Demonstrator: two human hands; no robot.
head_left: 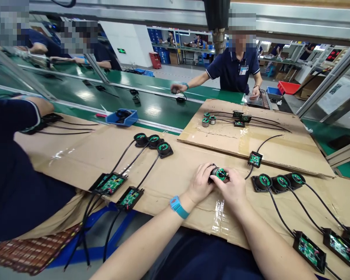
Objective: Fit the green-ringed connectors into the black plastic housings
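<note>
Just above the cardboard-covered bench, both my hands close around a round motor-like part (220, 174) with a green ring circuit board facing up. My left hand (200, 182), with a blue band at the wrist, grips its left side, where a dark housing partly shows. My right hand (232, 186) holds the right side, the thumb near the board's edge. Behind my right hand, a small black box with a green board (255, 159) lies on the cardboard with a black cable at each end. How the held part joins that cable is hidden by my fingers.
Wired round units (281, 182) sit to the right, cabled to open black boxes (310, 251). Similar units (154, 140) lie left. A raised cardboard sheet (218, 136) holds more parts. Beyond run a green conveyor (160, 112) and a blue bin (122, 117). Co-workers stand left and across.
</note>
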